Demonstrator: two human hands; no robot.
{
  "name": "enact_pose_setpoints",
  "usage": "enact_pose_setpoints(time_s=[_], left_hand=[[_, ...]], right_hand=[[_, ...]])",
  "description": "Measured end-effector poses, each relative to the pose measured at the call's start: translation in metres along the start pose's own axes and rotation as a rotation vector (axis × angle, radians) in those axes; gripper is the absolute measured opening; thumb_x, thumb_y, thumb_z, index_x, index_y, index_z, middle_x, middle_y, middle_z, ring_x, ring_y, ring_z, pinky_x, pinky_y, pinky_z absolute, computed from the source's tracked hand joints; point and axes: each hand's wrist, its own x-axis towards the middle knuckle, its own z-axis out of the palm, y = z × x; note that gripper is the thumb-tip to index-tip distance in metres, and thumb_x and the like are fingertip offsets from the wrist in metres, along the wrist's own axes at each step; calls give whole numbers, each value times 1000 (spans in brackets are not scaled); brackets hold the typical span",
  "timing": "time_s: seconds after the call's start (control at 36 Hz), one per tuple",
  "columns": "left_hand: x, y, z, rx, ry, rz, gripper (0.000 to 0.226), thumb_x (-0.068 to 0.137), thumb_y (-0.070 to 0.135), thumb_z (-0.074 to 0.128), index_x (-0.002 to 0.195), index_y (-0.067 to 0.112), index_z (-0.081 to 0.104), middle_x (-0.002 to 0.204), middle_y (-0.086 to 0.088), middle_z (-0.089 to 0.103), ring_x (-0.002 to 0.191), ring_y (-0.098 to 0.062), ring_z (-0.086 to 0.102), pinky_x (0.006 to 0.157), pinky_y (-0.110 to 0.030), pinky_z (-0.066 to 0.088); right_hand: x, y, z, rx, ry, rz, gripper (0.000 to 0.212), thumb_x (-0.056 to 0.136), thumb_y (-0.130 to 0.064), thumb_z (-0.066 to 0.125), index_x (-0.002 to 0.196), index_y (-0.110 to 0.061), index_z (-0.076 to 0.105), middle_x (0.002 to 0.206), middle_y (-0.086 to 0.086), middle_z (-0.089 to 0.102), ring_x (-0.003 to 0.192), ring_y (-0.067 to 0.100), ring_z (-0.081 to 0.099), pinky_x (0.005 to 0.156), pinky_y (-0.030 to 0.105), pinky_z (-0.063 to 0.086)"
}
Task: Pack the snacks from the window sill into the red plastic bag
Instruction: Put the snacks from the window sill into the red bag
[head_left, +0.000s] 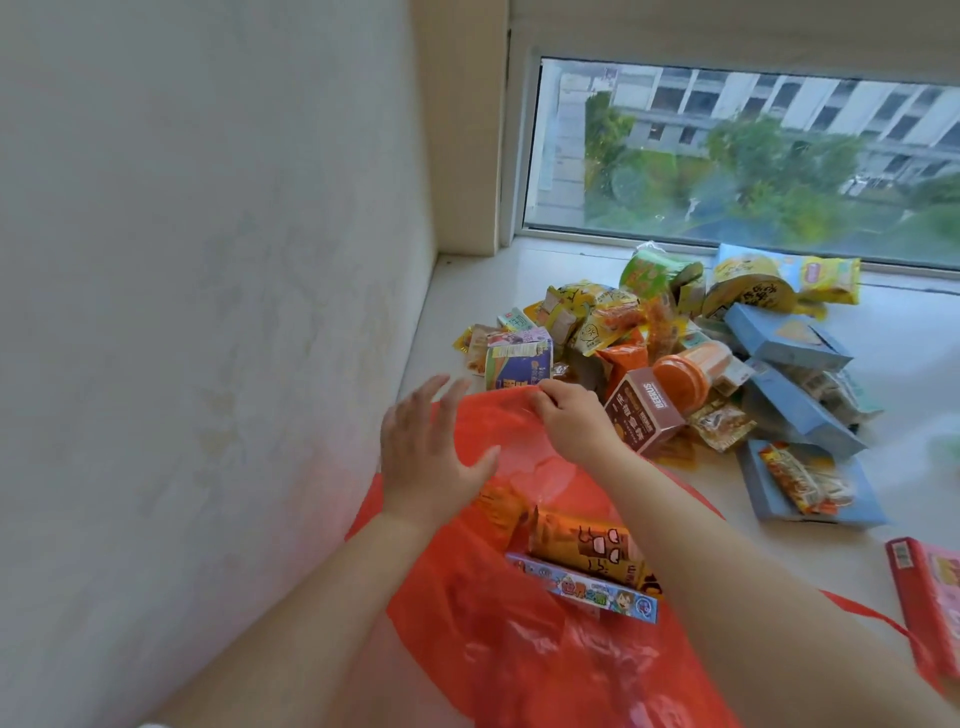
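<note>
The red plastic bag (493, 639) lies on the white window sill (914, 364), its mouth toward the snack pile. My right hand (574, 415) pinches the bag's far rim. My left hand (426, 457) hovers flat over the bag's left side, fingers spread, holding nothing. An orange snack pack (582, 545) and a blue cartoon box (587, 592) rest on or in the bag between my forearms. The snack pile (675, 338) sits just beyond the bag: a brown box (644, 410), an orange-lidded jar (685, 374), blue boxes (784, 338), yellow and green packets.
A wall (208, 312) stands close on the left. The window (753, 156) closes off the back of the sill. A blue box with a snack bar on it (810, 483) lies right of the bag. A red pack (930, 597) lies at the right edge.
</note>
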Motion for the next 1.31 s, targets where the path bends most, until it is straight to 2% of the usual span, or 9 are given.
enact_pose_setpoints(time_s=[0.11,0.22,0.5,0.67,0.75,0.86,0.94,1.19,1.31], left_hand=[[-3,1,16,211,-215,-37,95,65,50,73,142,35,21,131,-5,47,102,-29,60,76,-44,50],[1,-10,2,182,-382,-168,62,84,24,54,141,39,33,122,-3,58,101,-30,62,79,-37,48],[-7,-34,-47,-1202,-703,-848,67,52,1,43,115,16,63,90,-12,68,72,-21,62,61,-27,53],[-32,-37,-37,223,-401,-345,53,85,27,61,136,28,47,139,-1,42,121,-23,48,97,-36,41],[-43,-11,-37,152,-161,-336,60,81,38,62,137,28,45,144,-3,37,128,-26,41,102,-44,35],[-61,16,-15,158,-341,-584,108,66,80,54,149,34,3,155,-2,-2,145,-29,5,108,-58,22],[-72,0,0,124,-379,-729,110,70,64,66,149,35,-5,154,-8,0,138,-33,24,103,-52,38],[-76,-15,-23,-674,-257,-829,62,77,-11,36,131,13,55,121,-8,63,107,-21,60,89,-23,46],[-82,-26,-47,-1316,-423,-1142,40,71,-4,29,59,1,67,53,-11,59,44,-18,58,45,-20,49]], right_hand=[[-8,-15,-2,59,-26,-76,39,99,-21,43,60,-19,44,59,-5,46,54,9,40,52,27,28],[-14,-17,-4,7,-62,-111,33,97,-26,47,65,-20,48,59,-8,46,55,8,41,52,28,29],[-20,-4,7,-154,-12,-78,22,93,-32,54,100,-15,66,98,5,68,89,23,59,73,33,46],[-29,-1,16,-250,-6,-55,22,93,-35,53,102,-19,65,98,2,68,90,22,60,69,30,43],[-32,1,22,-241,12,-51,21,93,-34,52,99,-18,64,93,3,69,83,24,64,72,31,49],[-34,0,29,-160,44,-37,18,93,-33,52,93,-18,62,84,5,69,71,28,66,73,41,54],[-36,0,28,-87,85,-22,14,93,-30,52,89,-19,60,78,6,67,67,29,66,69,43,55],[-35,15,16,-3,151,49,18,95,-26,50,91,-12,60,85,10,65,78,28,62,69,40,52],[-38,22,15,-131,77,54,21,95,-30,50,98,-14,63,88,4,61,81,23,56,68,32,44]])
